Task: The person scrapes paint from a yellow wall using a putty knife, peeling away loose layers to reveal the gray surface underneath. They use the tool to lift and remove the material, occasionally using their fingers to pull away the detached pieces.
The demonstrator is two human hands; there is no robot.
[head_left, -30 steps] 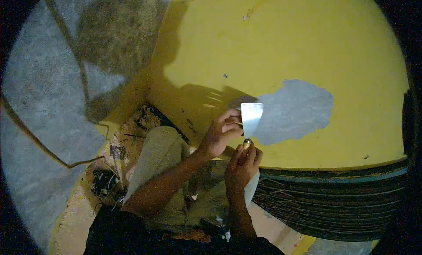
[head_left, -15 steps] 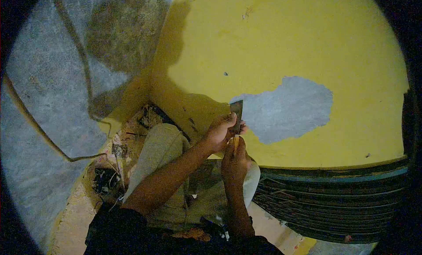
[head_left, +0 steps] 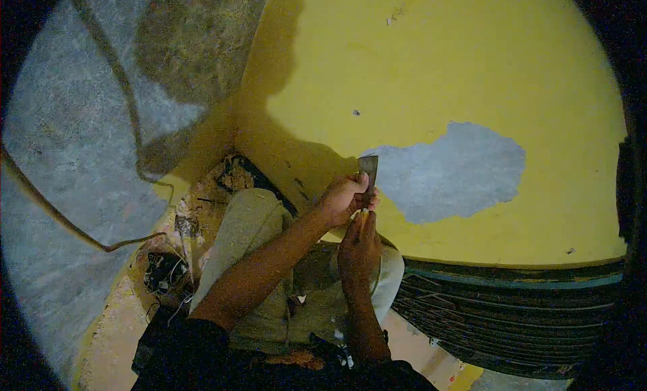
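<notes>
l hand (head_left: 344, 199), r hand (head_left: 359, 246) on scraper (head_left: 368, 169), at bare patch (head_left: 451, 172) edge

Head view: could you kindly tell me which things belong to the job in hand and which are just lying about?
In use: scraper, held by left hand and right hand; yellow wall; bare grey patch.
Lying about: tangle of wires; loose cable.

we see a thin cable (head_left: 133, 121) trailing down the grey wall (head_left: 54, 121). a tangle of wires (head_left: 164, 273) lies below it.
</notes>
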